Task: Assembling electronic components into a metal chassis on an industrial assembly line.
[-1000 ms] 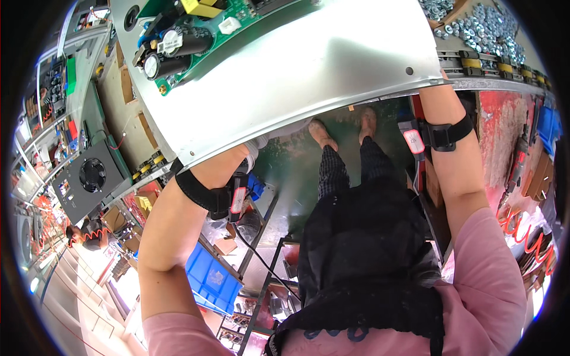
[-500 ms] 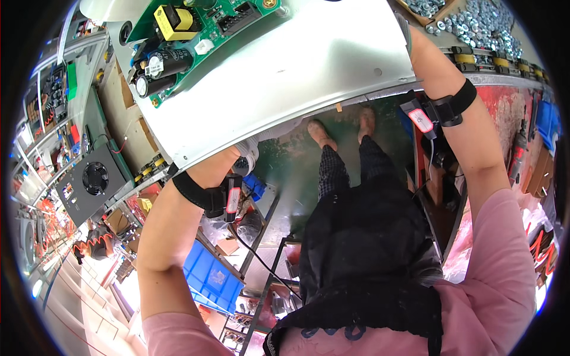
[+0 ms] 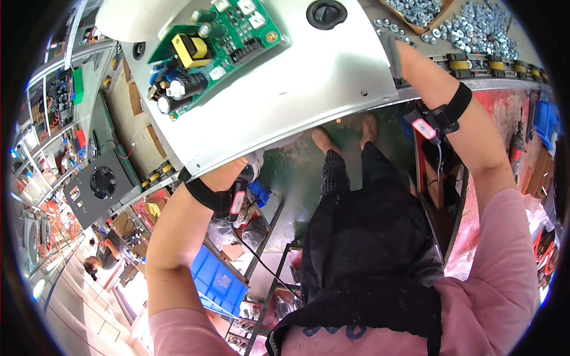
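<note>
Silvery panel [image 3: 285, 107], clear of apron [image 3: 368, 237]; left hand [image 3: 256, 163] under edge, right hand [image 3: 392, 57] alongside; grips' state unclear

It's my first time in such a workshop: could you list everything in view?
metal panel: one, silver, across the top
circuit board: one, green, on the panel
metal fasteners: many, silver, top right
rollers: several, yellow and black, bench edge
fan box: one, dark grey, left
large tray: one, blue, lower left
co-worker: one, dark top, lower left
shelved parts: many, mixed, far left
apron: one, black, lower middle
wristbands: two, black, on the wrists
left hand: one, grey-covered, mostly hidden by the panel
right hand: one, grey-covered, panel's right edge
</note>
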